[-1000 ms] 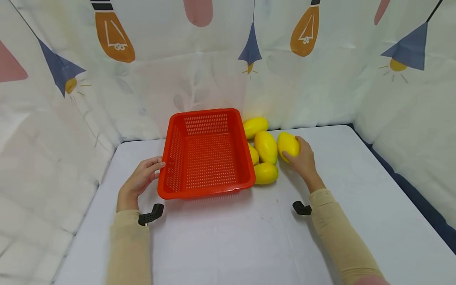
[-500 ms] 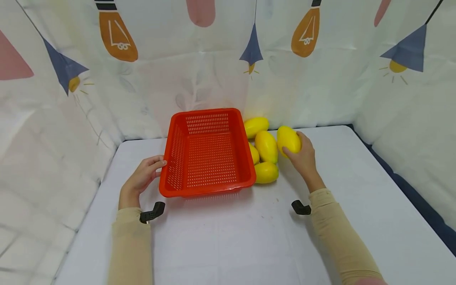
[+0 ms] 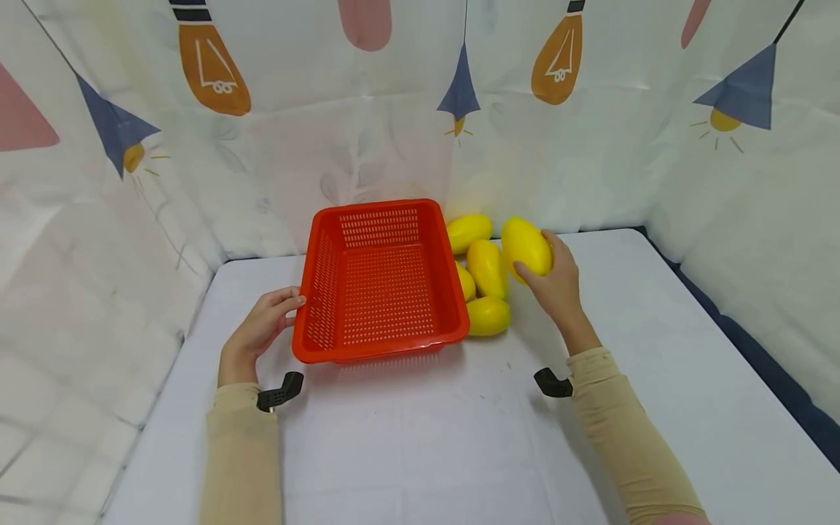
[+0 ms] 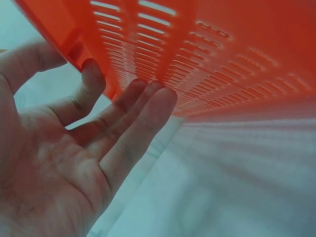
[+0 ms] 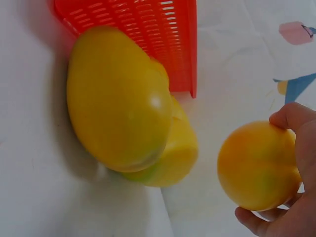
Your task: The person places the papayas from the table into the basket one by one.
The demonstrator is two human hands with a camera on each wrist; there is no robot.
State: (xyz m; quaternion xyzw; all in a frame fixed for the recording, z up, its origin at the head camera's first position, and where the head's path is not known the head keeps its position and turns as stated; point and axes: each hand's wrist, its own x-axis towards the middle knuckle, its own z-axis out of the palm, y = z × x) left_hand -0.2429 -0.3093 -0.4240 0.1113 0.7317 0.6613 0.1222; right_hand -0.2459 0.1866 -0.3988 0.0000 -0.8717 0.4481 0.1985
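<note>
My left hand (image 3: 262, 332) grips the left rim of a red plastic basket (image 3: 453, 292). In the left wrist view, one digit goes behind the rim, and other fingertips (image 4: 160, 101) lie against the slotted outer wall. The basket is tilted, its open side facing me, with nothing inside. At its right, my right hand (image 3: 558, 281) holds a yellow mango (image 3: 526, 248) between thumb and fingers, raised beside the others. Several more mangoes (image 3: 487, 268) lie close together against the basket's right side, one of them (image 3: 464, 281) partly hidden by it.
A white-covered table (image 3: 420, 445) carries everything. Behind it hangs a white cloth wall (image 3: 394, 146) printed with lamps and bulbs. Each wrist wears a small black camera mount (image 3: 281, 392).
My right hand has lifted its mango up and slightly left, toward the back of the table. My left hand and the basket have stayed nearly still.
</note>
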